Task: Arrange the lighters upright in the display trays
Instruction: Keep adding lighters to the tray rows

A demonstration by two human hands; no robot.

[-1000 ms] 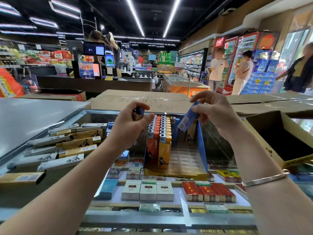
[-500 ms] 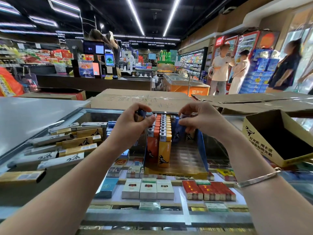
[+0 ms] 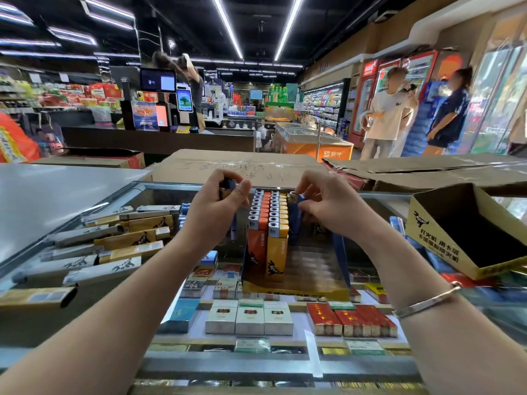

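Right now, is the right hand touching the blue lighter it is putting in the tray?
Touching. The head view shows the right hand pinching the blue lighter at its top.

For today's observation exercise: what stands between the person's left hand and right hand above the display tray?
In the head view, two rows of upright lighters, the orange row and the yellow row, stand in the display tray between the left hand and the right hand.

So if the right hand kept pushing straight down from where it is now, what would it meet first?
Probably the display tray: the right hand pinches a blue lighter upright over the open slots beside the yellow row. Depth is unclear.
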